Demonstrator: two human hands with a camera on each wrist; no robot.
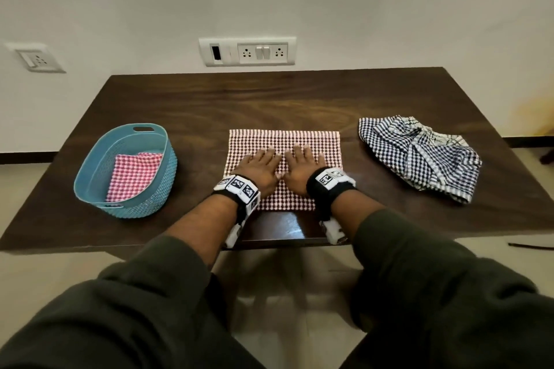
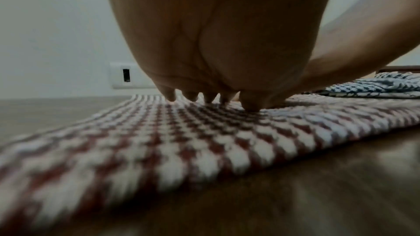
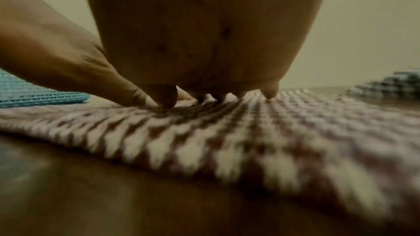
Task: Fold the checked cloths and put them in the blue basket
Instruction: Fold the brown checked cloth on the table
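**Two flat hands on the red cloth**

Head view: the left hand [image 1: 260, 168] and right hand [image 1: 302, 167] lie side by side, palms down, fingers straight and grasping nothing, pressing the red cloth [image 1: 311, 147] spread flat mid-counter [image 1: 209, 99]. The basket [image 1: 99, 165] stands to the left, well apart, with a folded pink cloth [image 1: 132, 177] inside. A crumpled blue cloth [image 1: 419, 156] lies to the right.

Left wrist view: the fingers [image 2: 170, 94] touch the red cloth [image 2: 159, 141] with their tips; the right hand [image 2: 341, 51] rests beside them, the blue cloth [image 2: 375, 87] beyond.

Right wrist view: the fingers [image 3: 270, 91] are extended onto the blurred red cloth [image 3: 250, 132]; the left hand [image 3: 68, 60] presses alongside, the basket [image 3: 34, 94] behind it.
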